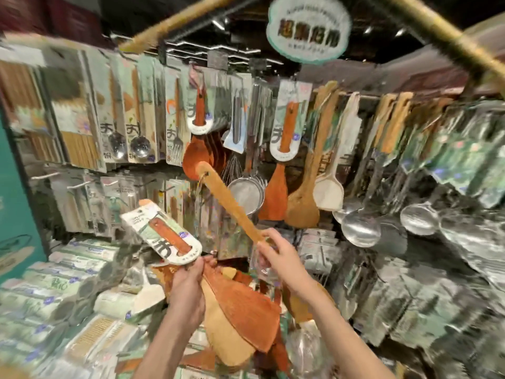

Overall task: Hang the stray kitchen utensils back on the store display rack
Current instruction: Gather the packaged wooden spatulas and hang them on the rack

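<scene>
My left hand [188, 280] grips a bunch of wooden spatulas [243, 313] by their necks; their broad blades point down and right. One of them carries a white and green packaging card [161, 233] on its handle, tilted up to the left. My right hand [281, 258] pinches the lower part of a single light wooden utensil [226, 201], whose handle points up and left toward the display rack [363, 97]. Its tip, with a string loop, lies near the hanging dark wooden spoons [196, 157].
The rack's hooks hold packaged spoons [117, 127], forks, whisks, strainers [246, 192], wooden spatulas [276, 192] and steel ladles [360, 228]. Stacks of packaged goods [68, 283] fill the shelf below on the left. A round sign [308, 28] hangs overhead.
</scene>
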